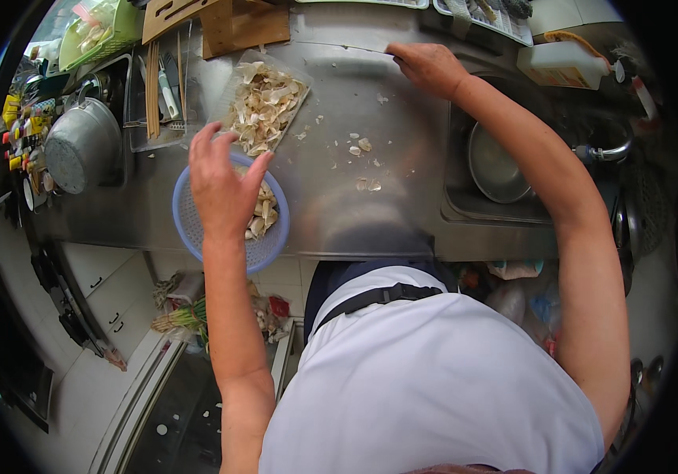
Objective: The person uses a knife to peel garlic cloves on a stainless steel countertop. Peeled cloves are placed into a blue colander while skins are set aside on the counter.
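My left hand (224,178) hovers over the near-left part of a blue plastic colander (285,234), its fingers spread and nothing seen between them. Garlic cloves (263,216) lie in the colander. Just behind it, a clear plastic tray (296,112) is heaped with dry garlic skins (265,101). My right hand (428,65) is at the back of the steel counter (327,201), its fingers closed at the end of a long, thin, dark item (357,48); whether this is a knife or only an edge I cannot tell. Loose bits of garlic skin (364,144) are scattered between the hands.
At left are an aluminium pot (83,145), a clear container (158,141) with chopsticks and a peeler-like tool, and a green basket (120,44). Wooden boards (246,26) stand behind the tray. To the right, a sink (463,210) holds a metal bowl (496,166), with a white jug (564,65) beyond.
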A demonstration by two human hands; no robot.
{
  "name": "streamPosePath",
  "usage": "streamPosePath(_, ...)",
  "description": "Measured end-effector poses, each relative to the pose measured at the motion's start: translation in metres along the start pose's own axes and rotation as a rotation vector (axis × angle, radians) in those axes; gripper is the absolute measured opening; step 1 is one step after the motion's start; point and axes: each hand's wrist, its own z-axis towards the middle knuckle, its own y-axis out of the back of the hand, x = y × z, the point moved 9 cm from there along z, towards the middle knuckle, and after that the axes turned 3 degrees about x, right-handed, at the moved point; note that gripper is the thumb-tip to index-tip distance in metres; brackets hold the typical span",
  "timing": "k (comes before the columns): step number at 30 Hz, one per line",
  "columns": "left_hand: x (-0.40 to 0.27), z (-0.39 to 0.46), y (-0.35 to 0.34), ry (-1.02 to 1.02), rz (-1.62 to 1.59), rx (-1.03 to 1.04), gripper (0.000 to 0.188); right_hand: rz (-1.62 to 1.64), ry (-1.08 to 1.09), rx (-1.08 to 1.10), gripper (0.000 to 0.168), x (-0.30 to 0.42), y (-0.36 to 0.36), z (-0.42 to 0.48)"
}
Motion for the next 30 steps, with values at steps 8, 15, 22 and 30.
streamPosePath(8, -0.020, 0.031, -0.116, -0.134, 0.225, 0.402, 0.016, -0.087, -0.002, 0.180, 0.022, 0.049, -0.019, 0.104)
streamPosePath(15, -0.007, 0.024, -0.116, -0.155, 0.213, 0.387, 0.005, -0.191, 0.059, 0.249, 0.018, 0.056, -0.024, 0.123)
streamPosePath(22, -0.011, 0.029, -0.092, -0.148, 0.104, 0.245, 0.012, -0.220, 0.063, 0.322, 0.031, 0.028, -0.025, 0.108)
streamPosePath(30, -0.018, 0.048, -0.086, -0.223, 0.161, 0.264, 0.010, -0.269, 0.175, 0.356, 0.028, 0.023, -0.032, 0.022)
